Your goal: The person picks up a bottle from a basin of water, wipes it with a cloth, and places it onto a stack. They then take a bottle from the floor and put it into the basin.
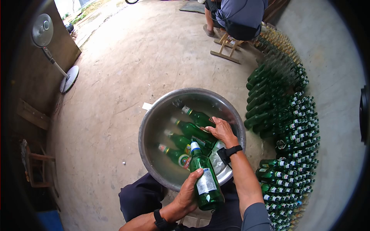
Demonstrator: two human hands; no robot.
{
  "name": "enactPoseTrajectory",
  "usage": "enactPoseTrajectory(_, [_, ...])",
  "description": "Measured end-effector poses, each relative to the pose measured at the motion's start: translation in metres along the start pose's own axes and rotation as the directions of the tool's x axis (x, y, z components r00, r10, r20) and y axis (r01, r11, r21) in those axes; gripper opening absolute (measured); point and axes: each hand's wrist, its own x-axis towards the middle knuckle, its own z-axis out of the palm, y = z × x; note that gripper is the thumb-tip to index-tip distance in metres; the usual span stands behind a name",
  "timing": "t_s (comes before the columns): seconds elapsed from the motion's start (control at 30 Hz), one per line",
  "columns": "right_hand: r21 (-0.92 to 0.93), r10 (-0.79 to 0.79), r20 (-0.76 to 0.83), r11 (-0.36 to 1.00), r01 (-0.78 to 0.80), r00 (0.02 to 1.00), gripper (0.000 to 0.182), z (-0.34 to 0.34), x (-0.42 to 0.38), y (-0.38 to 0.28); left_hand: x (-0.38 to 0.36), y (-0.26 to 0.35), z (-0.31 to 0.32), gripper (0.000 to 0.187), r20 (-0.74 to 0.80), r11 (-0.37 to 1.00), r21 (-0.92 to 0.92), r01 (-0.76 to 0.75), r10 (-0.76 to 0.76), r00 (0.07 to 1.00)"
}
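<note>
A green glass bottle (206, 183) with a white barcode label and a blue-and-white neck is tilted in my left hand (189, 190), its neck over the basin. The fingers wrap round its lower body. My right hand (222, 131) reaches into the metal basin (143, 144), fingers spread at the base of a green bottle (199, 117) lying in murky water. Small reddish-brown patches show by its fingertips. Several more green bottles (175, 156) lie side by side in the water. Below my right wrist is a crumpled silvery-white sheet (219, 158).
Rows of green bottles (295, 154) line the wall at right. Ahead, a person (241, 17) sits on a low wooden stool (227, 50). A standing fan (69, 79) is at far left, a wooden chair (38, 157) at lower left. A white scrap (147, 106) lies beside the basin.
</note>
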Motion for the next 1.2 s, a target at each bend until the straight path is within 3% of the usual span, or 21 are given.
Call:
enactPoseTrajectory(0.13, [0.033,0.02,0.003,0.999,-0.02,1.0,0.044,-0.016,-0.006,-0.007,0.005,-0.003,-0.007,0.038,0.025,0.999,0.028,-0.029,0.029,0.999])
enactPoseTrajectory(0.3, [-0.017,-0.072,-0.118,0.997,0.07,0.99,0.045,-0.026,-0.02,-0.019,0.004,-0.004,-0.005,0.038,0.052,0.998,0.038,-0.052,0.05,0.997])
enactPoseTrajectory(0.5, [-0.024,-0.129,-0.047,0.991,0.128,0.99,0.042,-0.016,-0.028,-0.02,0.006,-0.012,-0.013,0.041,0.061,0.998,0.029,-0.052,0.05,0.997])
enactPoseTrajectory(0.57, [-0.182,-0.191,-0.07,0.967,0.176,0.979,0.046,-0.008,-0.029,-0.025,0.005,-0.012,-0.015,0.041,0.068,0.998,0.038,-0.048,0.046,0.997])
enactPoseTrajectory(0.6, [-0.168,-0.124,0.041,0.977,0.129,0.991,0.056,-0.006,-0.026,-0.029,0.005,-0.012,-0.015,0.041,0.071,0.998,0.043,-0.039,0.036,0.997])
enactPoseTrajectory(0.7, [-0.228,-0.167,0.016,0.959,0.166,0.986,0.064,0.009,-0.022,-0.043,0.006,-0.01,-0.014,0.041,0.07,0.999,0.035,-0.036,0.034,0.997])
enactPoseTrajectory(0.73, [-0.21,-0.128,0.075,0.967,0.141,0.989,0.069,0.013,-0.018,-0.047,0.006,-0.009,-0.013,0.041,0.07,0.999,0.026,-0.042,0.04,0.997])
enactPoseTrajectory(1.2, [-0.235,0.005,0.179,0.971,0.038,0.984,0.076,0.016,-0.008,-0.059,-0.003,0.005,-0.009,0.046,0.073,0.998,-0.015,-0.064,0.065,0.995])
